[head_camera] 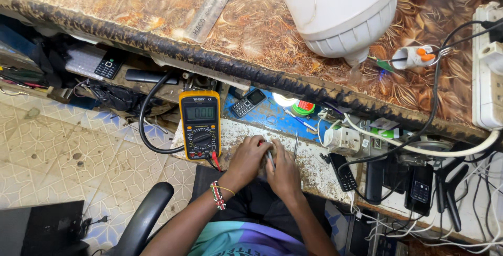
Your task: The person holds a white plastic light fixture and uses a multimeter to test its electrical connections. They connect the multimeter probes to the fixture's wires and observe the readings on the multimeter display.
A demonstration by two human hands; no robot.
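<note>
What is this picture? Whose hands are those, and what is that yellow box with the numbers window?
The picture comes from a camera worn on a person's head, looking down, so those are the person's own hands. The left hand and right hand are pressed close together over a small thing on a scuffed shelf; I can't tell what it is, but thin metal probes poke out between the fingers. The yellow box is a meter with a screen and a dial, and it lies just left of the hands. Above is a worktable with a big white lamp bulb and a clear ruler. Old phones and cables lie around.
</note>
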